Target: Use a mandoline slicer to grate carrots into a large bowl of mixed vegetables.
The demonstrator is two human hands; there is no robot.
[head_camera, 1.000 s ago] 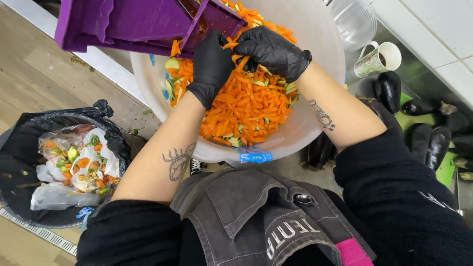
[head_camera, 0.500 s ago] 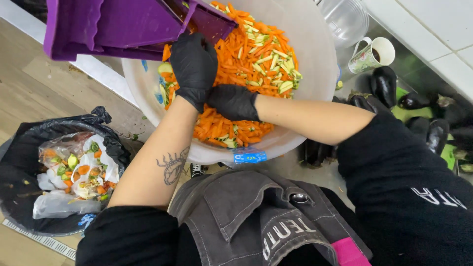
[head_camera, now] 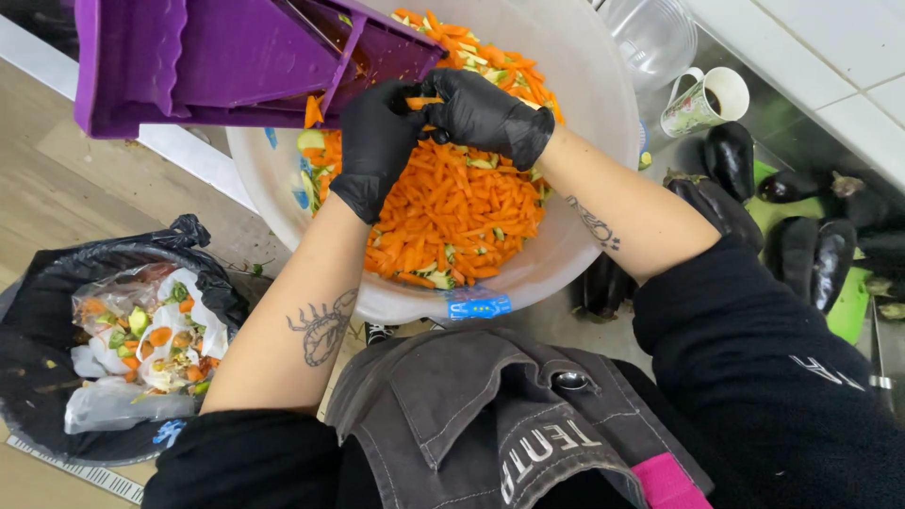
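i see both gloved hands over the big white bowl (head_camera: 584, 123), meeting at the lower edge of the purple slicer (head_camera: 236, 61) that lies tilted across the bowl's rim at about 10 o'clock. my left hand (head_camera: 372, 146) is curled just under that edge, fingers closed, though i cannot tell what they grip. my right hand (head_camera: 485, 113) comes in from 3 o'clock, fingers pinched shut on a carrot piece (head_camera: 421, 101) whose long axis runs roughly 9 to 3, pointing at the slicer. the right hand is the nearer to it. the heap of carrot sticks (head_camera: 452, 217) sits just below both wrists at 6 o'clock. both forearms slope up from the lap, elbows apart, wrists converging.
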